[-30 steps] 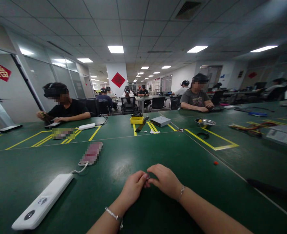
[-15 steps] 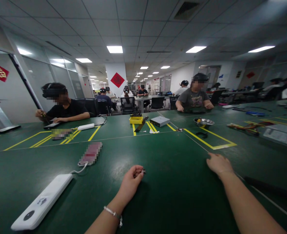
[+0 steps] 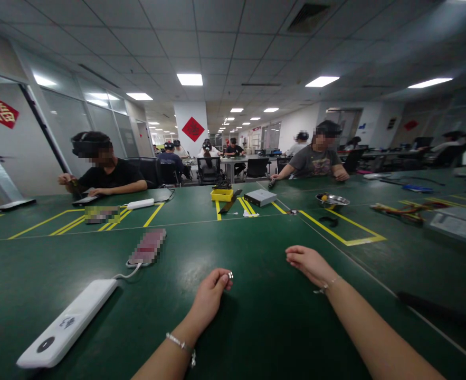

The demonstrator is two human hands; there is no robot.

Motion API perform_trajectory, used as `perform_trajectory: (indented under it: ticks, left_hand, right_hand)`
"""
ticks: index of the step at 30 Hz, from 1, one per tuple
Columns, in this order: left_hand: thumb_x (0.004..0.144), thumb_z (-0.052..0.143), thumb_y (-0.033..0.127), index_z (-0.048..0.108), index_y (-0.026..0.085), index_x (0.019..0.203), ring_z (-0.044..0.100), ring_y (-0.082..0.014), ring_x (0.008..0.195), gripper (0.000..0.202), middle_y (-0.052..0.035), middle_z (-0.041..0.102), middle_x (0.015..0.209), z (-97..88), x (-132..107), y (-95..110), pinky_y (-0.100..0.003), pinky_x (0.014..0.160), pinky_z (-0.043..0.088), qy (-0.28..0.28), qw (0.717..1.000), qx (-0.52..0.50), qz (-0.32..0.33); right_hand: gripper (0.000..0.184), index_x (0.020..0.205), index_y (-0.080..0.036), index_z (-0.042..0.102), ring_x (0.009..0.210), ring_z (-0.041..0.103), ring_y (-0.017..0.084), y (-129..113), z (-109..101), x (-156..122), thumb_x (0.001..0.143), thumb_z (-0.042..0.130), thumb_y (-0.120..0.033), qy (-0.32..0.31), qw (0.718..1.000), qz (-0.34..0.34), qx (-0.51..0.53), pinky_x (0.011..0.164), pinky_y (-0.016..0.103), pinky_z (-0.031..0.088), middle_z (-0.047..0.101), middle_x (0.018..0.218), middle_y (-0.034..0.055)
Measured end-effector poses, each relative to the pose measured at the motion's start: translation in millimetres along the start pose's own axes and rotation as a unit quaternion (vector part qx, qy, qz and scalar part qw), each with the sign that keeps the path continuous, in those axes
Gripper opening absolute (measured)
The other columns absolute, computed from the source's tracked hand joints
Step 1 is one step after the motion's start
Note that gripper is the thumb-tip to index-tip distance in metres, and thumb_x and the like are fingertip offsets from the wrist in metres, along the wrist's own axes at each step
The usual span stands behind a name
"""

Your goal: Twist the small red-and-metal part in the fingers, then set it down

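Left hand (image 3: 209,293) is pinching a tiny shiny piece (image 3: 230,275); right hand (image 3: 312,264) is hanging out at 2 o'clock, can't tell if gripping. I'd be holding that piece steady.

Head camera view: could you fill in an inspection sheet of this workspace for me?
Surface: green tabletop, marked with yellow tape.
Job's things: small shiny metallic piece, exact type unclear.
Clutter: white power bank, phone, yellow container, metal bowl.
Hands: left hand pinches the piece; right hand is apart from it, fingers bent, contents hidden.
Cables: white cable between power bank and phone; multicoloured wires at right.
Surroundings: seated people, one in black, one in gray; red diamond sign.
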State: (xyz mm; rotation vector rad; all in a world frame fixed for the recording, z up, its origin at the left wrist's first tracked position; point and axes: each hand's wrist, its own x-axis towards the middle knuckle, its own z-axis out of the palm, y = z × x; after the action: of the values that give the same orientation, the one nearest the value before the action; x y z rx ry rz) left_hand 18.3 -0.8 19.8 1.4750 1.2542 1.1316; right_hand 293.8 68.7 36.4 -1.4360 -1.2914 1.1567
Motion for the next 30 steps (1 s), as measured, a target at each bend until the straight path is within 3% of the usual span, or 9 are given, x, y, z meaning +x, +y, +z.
perform_trajectory:
  ticks: [4, 8, 12, 15, 19, 25, 30]
  left_hand:
    - [0.077, 0.04, 0.043, 0.055, 0.016, 0.071, 0.053, -0.0135, 0.061, 0.032, -0.0005, 0.057, 0.061, 0.4, -1.7, 3.8, -0.026, 0.063, 0.04, -0.008, 1.0, 0.008, 0.004]
    - [0.075, 0.043, 0.041, 0.057, 0.015, 0.075, 0.054, -0.0141, 0.064, 0.03, -0.0015, 0.06, 0.065, 0.2, -0.6, 1.3, -0.027, 0.066, 0.041, -0.014, 1.0, 0.006, 0.006]
    - [0.07, 0.051, 0.03, 0.057, 0.015, 0.086, 0.054, -0.0136, 0.068, 0.023, -0.0023, 0.061, 0.074, 0.4, 1.5, -5.4, -0.026, 0.067, 0.041, -0.017, 1.0, 0.003, -0.002]
    - [0.067, 0.053, 0.025, 0.057, 0.015, 0.085, 0.05, -0.0118, 0.063, 0.021, 0.0006, 0.057, 0.068, 0.6, 1.5, -5.6, -0.023, 0.061, 0.039, -0.003, 0.999, 0.039, -0.007]
    - [0.064, 0.055, 0.022, 0.058, 0.017, 0.081, 0.048, -0.0111, 0.062, 0.018, 0.003, 0.052, 0.065, 0.2, 0.8, -2.8, -0.022, 0.061, 0.038, 0.016, 0.997, 0.072, 0.009]
    - [0.071, 0.049, 0.03, 0.055, 0.017, 0.083, 0.051, -0.0127, 0.065, 0.018, 0.0012, 0.055, 0.068, -1.0, 1.6, -5.1, -0.024, 0.064, 0.039, 0.004, 0.999, 0.036, 0.018]
    - [0.079, 0.037, 0.044, 0.055, 0.017, 0.069, 0.05, -0.0131, 0.06, 0.034, 0.0008, 0.055, 0.06, -1.7, -0.7, -2.1, -0.025, 0.063, 0.039, -0.007, 0.999, 0.035, 0.037]
  right_hand:
    - [0.017, 0.073, -0.014, 0.061, 0.065, 0.053, 0.009, -14.2, 66.2, -29.4, 0.056, 0.065, -0.013, -0.145, 0.974, 0.024, 0.172, 0.07, 0.025, 0.042, 0.06, 0.074, 0.003]
    - [0.023, 0.072, -0.013, 0.06, 0.059, 0.05, 0.008, -17.1, 98.4, -51.3, 0.051, 0.07, -0.016, -0.224, 0.953, 0.054, 0.197, 0.062, 0.025, 0.04, 0.061, 0.074, 0.0027]
    - [0.026, 0.074, -0.013, 0.057, 0.051, 0.047, 0.006, -13.1, 105.3, -55.6, 0.061, 0.064, -0.034, -0.234, 0.956, 0.082, 0.158, 0.052, 0.023, 0.035, 0.058, 0.064, 0.0008]
    - [0.028, 0.073, -0.013, 0.055, 0.047, 0.045, 0.005, -7.9, 106.9, -53.7, 0.068, 0.058, -0.041, -0.239, 0.955, 0.088, 0.154, 0.049, 0.021, 0.033, 0.055, 0.059, -0.0007]
    - [0.027, 0.076, -0.015, 0.053, 0.048, 0.046, 0.005, -2.3, 109.1, -51.1, 0.065, 0.061, -0.039, -0.248, 0.945, 0.078, 0.196, 0.05, 0.021, 0.033, 0.055, 0.061, -0.0015]
    - [0.029, 0.074, -0.015, 0.054, 0.053, 0.049, 0.005, 1.1, 108.1, -48.0, 0.051, 0.072, -0.018, -0.24, 0.934, 0.096, 0.247, 0.055, 0.022, 0.038, 0.059, 0.069, -0.0003]
    - [0.025, 0.077, -0.014, 0.057, 0.054, 0.049, 0.006, 2.0, 108.4, -48.3, 0.058, 0.069, -0.025, -0.251, 0.933, 0.08, 0.244, 0.056, 0.022, 0.039, 0.059, 0.071, 0.0008]
